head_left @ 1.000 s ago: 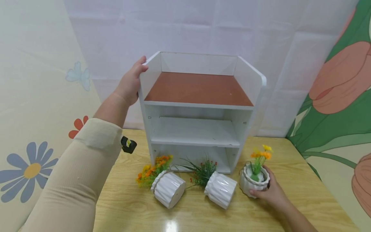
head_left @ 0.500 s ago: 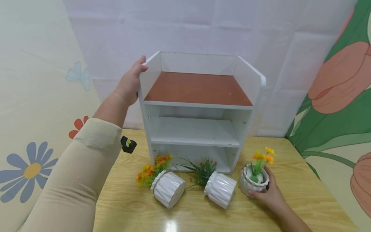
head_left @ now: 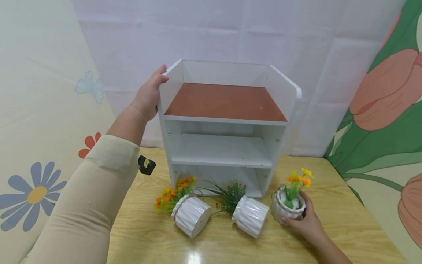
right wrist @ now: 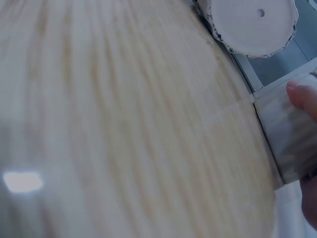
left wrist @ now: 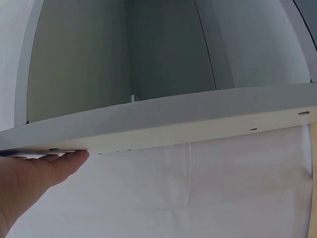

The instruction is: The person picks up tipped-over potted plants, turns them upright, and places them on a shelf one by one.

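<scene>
Both hands are busy at once. Nearest to the viewer, the right hand (head_left: pixel 304 222) rests low on the wooden table (head_left: pixel 343 220), its fingers curled round the right side of a small white ribbed pot (head_left: pixel 287 207) that stands upright, holding green stems with yellow and orange flowers (head_left: pixel 298 179). That pot sits on the table just right of the bottom front corner of the white shelf unit (head_left: pixel 227 126). In the right wrist view only a fingertip (right wrist: pixel 303 97) shows at the picture's edge, above blurred wood grain. Level with the held pot and to its left, two more white ribbed pots lie tipped on their sides: the middle pot (head_left: pixel 250 215) with green sprigs and small red flowers pointing back toward the shelf, and the left pot (head_left: pixel 192 214) with orange and yellow blooms spilling onto the table. They lie near each other but apart. A little further back on the left, a small black and yellow object (head_left: pixel 146 165) lies on the table beside the sleeved left forearm. Behind the pots stands the shelf unit, with a brown top board, a white middle shelf and an open bottom compartment. Highest and furthest, the left hand (head_left: pixel 150 93) holds the upper left side panel, thumb hooked over its top edge; the left wrist view shows the thumb (left wrist: pixel 54 166) pressed against the panel's edge. Pale sheeting hangs behind.
</scene>
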